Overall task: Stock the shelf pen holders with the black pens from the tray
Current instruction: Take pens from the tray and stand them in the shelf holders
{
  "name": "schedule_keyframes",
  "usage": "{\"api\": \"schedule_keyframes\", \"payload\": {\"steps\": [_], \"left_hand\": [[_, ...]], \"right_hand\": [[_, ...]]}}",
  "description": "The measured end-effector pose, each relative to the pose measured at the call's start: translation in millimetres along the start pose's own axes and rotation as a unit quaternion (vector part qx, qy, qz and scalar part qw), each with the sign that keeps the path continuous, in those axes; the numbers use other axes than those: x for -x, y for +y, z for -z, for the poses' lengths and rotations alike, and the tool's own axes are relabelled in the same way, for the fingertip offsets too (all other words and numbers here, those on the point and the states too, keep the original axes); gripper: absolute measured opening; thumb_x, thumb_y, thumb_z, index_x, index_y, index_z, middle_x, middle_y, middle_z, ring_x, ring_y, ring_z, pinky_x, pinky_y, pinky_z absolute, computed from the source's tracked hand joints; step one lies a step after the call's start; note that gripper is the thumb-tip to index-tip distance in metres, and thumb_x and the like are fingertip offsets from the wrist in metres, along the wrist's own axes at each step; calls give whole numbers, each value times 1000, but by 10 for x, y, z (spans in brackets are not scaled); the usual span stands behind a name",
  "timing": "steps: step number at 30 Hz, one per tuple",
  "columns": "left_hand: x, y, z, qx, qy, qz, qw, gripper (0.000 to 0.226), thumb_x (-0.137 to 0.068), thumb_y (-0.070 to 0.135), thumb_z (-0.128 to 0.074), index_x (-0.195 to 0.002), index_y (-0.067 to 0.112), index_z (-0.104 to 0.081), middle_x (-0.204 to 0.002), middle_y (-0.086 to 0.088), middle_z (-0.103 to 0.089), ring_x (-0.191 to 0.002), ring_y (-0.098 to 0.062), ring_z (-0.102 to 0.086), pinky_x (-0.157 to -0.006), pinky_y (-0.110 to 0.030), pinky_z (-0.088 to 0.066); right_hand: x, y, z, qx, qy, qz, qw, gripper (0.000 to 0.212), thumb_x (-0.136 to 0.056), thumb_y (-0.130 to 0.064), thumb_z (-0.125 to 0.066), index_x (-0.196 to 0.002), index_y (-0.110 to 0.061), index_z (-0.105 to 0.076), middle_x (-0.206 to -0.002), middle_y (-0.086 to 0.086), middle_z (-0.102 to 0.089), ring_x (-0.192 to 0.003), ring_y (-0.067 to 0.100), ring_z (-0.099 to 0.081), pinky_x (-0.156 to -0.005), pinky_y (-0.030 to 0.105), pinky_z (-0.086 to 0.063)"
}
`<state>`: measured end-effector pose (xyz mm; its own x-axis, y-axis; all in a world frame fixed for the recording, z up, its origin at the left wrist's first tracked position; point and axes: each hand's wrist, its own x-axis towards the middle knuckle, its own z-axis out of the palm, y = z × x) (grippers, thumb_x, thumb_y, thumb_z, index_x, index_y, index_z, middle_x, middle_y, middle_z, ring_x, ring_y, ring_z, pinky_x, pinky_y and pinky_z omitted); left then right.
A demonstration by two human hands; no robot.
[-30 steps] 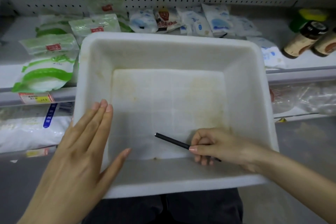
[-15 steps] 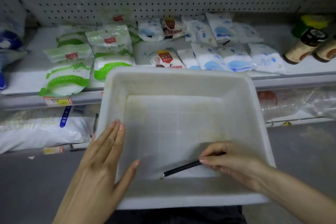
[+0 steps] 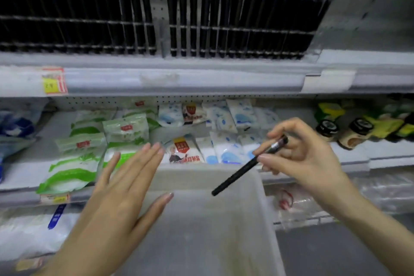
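The right hand [image 3: 302, 157] holds one black pen [image 3: 237, 175] in the air above the far right corner of the tray [image 3: 197, 178]. Its fingers [image 3: 289, 125] are curled and clamped on the pen's upper part, with the thumb pressed against the barrel. The pen is tilted, its lower end pointing down and left over the tray and its upper end, which has a clear section, up beside the fingertips. The left hand [image 3: 125, 188] lies flat over the tray's left wall with fingers straight and slightly apart, gripping nothing. Motion blur prevents confirming whether it touches the wall. No other pen is visible in the part of the tray that shows. The pen holders [image 3: 235, 18] stand on the upper shelf [image 3: 179, 80] in two banks, packed with upright black pens. A red and yellow price label [image 3: 54, 80] is fixed to the shelf's front rail. On the shelf below lie green and white packets [image 3: 74, 163], blue and white packets [image 3: 226, 148], and at the right dark-capped bottles [image 3: 356, 134].
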<state>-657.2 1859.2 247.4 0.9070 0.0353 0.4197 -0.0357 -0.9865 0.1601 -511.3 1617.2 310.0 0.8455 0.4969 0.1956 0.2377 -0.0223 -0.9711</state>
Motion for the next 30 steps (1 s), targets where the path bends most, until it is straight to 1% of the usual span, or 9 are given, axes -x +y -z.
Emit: {"api": "schedule_keyframes", "payload": {"steps": [3, 6, 9, 10, 13, 17, 21, 24, 30], "left_hand": [[-623, 236, 259, 2, 61, -60, 996, 63, -97, 53, -31, -146, 13, -37, -152, 1, -36, -142, -10, -25, -116, -37, -14], [-1220, 479, 453, -20, 95, -106, 990, 62, -95, 49, -35, -143, 10, -42, -149, -5, -40, -138, -15, -33, -115, -38, -17], [-1724, 638, 548, -48, 109, -139, 983, 62, -96, 49, -33, -142, 9, -43, -147, -6, -43, -134, -19, -38, -113, -37, -19], [-1866, 669, 552, -60, 103, -149, 982, 62, -96, 49, -32, -142, 9, -43, -146, -6, -44, -134, -19, -38, -113, -36, -19], [-2208, 710, 527, -102, 76, -163, 978, 63, -96, 50, -31, -142, 9, -44, -146, -7, -45, -133, -21, -42, -112, -34, -17], [-2427, 675, 455, -134, 43, -159, 977, 65, -96, 53, -27, -143, 11, -43, -146, -5, -45, -131, -18, -45, -110, -30, -16], [-2473, 627, 440, -125, 34, -153, 980, 63, -96, 53, -30, -141, 12, -47, -142, -4, -49, -128, -15, -47, -110, -28, -18], [-2481, 586, 451, -111, 41, -160, 980, 62, -96, 52, -31, -141, 12, -47, -142, -3, -49, -129, -11, -40, -110, -26, -17], [-2451, 558, 394, -87, 40, -162, 982, 60, -97, 52, -31, -142, 14, -44, -142, 0, -49, -128, -9, -36, -108, -23, -18]], "right_hand": [[-259, -496, 329, 25, 68, 143, 987, 32, -69, -8, -70, -91, -17, -47, -74, 5, -69, -56, 20, -65, -52, 23, -52], [-487, -920, 617, 86, 131, 282, 947, 39, -82, -1, -69, -101, -23, -42, -72, 4, -65, -53, 19, -63, -51, 27, -51], [-735, -1218, 886, 133, 166, 365, 906, 38, -87, -5, -65, -109, -19, -37, -81, 23, -61, -54, 20, -63, -50, 29, -49], [-834, -1270, 973, 144, 172, 378, 898, 37, -88, -7, -65, -109, -19, -37, -83, 24, -61, -55, 21, -64, -50, 27, -49], [-1137, -1298, 1205, 142, 205, 385, 889, 36, -87, -7, -66, -106, -22, -39, -73, 9, -59, -54, 20, -64, -52, 24, -49], [-1473, -1164, 1433, 124, 237, 362, 893, 37, -87, -7, -67, -104, -26, -40, -68, 6, -57, -56, 19, -65, -55, 24, -50], [-1697, -1061, 1560, 151, 227, 363, 891, 39, -87, -8, -66, -104, -32, -40, -70, 0, -59, -59, 20, -67, -60, 24, -52], [-1808, -1022, 1586, 162, 212, 362, 893, 40, -87, -9, -66, -104, -35, -41, -68, -3, -60, -61, 18, -68, -63, 28, -55], [-1940, -1052, 1617, 174, 160, 348, 907, 40, -85, -6, -68, -103, -32, -43, -68, -3, -57, -58, 16, -66, -58, 23, -53]]}}
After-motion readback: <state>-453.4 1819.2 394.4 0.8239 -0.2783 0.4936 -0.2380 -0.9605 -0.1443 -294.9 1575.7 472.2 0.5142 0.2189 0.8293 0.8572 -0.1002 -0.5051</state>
